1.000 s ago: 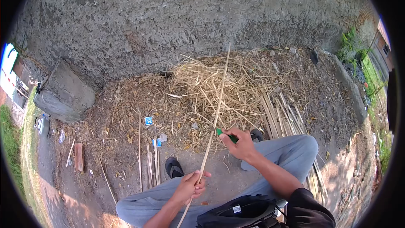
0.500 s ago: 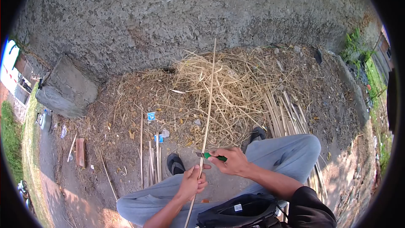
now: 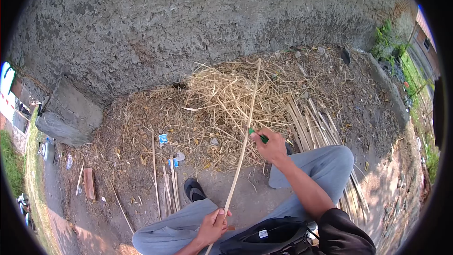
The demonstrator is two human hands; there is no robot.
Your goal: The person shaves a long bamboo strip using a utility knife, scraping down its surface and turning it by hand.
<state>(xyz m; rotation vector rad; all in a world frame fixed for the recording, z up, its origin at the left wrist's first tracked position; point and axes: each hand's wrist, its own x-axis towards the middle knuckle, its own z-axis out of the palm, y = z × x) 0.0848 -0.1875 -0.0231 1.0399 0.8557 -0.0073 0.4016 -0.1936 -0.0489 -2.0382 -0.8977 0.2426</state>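
A long, thin bamboo strip [image 3: 241,163] slants up from my lap toward the wall. Near its lower end, my left hand [image 3: 213,228] is closed around it, over my lap. Farther up, my right hand [image 3: 272,147] grips a green-handled utility knife [image 3: 264,138]. The knife's front end meets the strip; the blade itself is hard to make out. Beyond the hands lies a heap of pale, curly shavings [image 3: 219,89].
Cut strips lie in a bundle [image 3: 306,125] by my right knee, with several more strips [image 3: 169,186] left of my sandalled foot [image 3: 194,190]. A rough wall [image 3: 203,23] runs across the back. A concrete block [image 3: 75,111] and a brick [image 3: 89,183] are at left.
My right hand and the knife have moved up along the strip, away from my left hand. The left hand has dropped nearer my lap, and the strip's far end has swung right.
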